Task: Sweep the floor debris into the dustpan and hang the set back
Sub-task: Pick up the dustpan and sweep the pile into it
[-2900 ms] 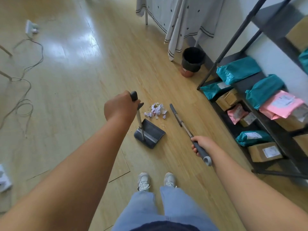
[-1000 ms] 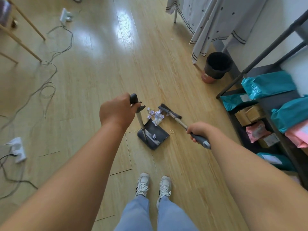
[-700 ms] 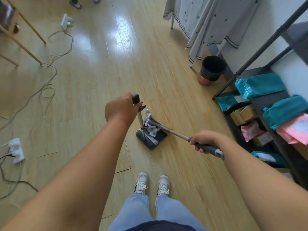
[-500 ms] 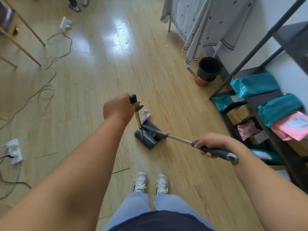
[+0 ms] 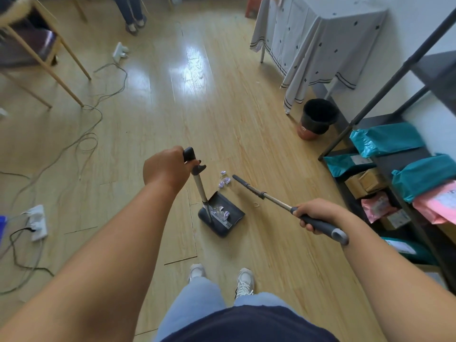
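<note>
A dark grey dustpan [image 5: 229, 213] rests on the wooden floor in front of my feet, a few crumpled paper scraps lying in it by its comb. My left hand [image 5: 167, 169] grips the top of its upright metal handle. My right hand [image 5: 315, 214] holds the grey grip of the broom [image 5: 266, 195], whose dark head end hovers just right of the pan's mouth. A few purple-white paper scraps [image 5: 225, 180] lie on the floor just beyond the pan. A small rubber band [image 5: 256, 204] lies to the pan's right.
A black bin [image 5: 317, 118] stands by a cloth-covered table [image 5: 320, 38]. A dark shelf rack [image 5: 394, 174] with teal and pink parcels lines the right side. Cables [image 5: 81, 141] and power strips [image 5: 37, 222] trail over the left floor. Another person's feet [image 5: 134, 23] stand far back.
The broom swept most of the paper scraps into the dustpan, then swung back out to the right beyond the pan's mouth. A few scraps stayed on the floor. My view tilted up.
</note>
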Demonstrator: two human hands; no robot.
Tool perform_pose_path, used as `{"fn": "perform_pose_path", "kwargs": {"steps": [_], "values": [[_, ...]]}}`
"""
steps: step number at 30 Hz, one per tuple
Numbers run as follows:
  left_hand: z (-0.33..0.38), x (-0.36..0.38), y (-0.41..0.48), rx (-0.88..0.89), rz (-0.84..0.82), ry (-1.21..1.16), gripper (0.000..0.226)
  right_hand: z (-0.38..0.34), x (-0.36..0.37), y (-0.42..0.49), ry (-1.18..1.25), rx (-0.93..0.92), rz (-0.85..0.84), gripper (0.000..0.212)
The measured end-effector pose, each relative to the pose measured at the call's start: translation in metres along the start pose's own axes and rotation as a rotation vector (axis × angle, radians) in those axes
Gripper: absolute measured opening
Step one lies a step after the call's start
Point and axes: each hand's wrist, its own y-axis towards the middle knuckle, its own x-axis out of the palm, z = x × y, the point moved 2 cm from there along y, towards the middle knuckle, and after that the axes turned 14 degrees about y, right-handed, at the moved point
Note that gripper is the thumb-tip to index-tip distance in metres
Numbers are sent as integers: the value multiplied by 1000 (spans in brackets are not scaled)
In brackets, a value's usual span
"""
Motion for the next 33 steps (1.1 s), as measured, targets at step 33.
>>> {"fn": "perform_pose_path", "kwargs": {"steps": [33], "values": [[-73, 18, 54, 358, -122, 24, 30, 69, 185, -40, 353, 190, -49, 30]]}}
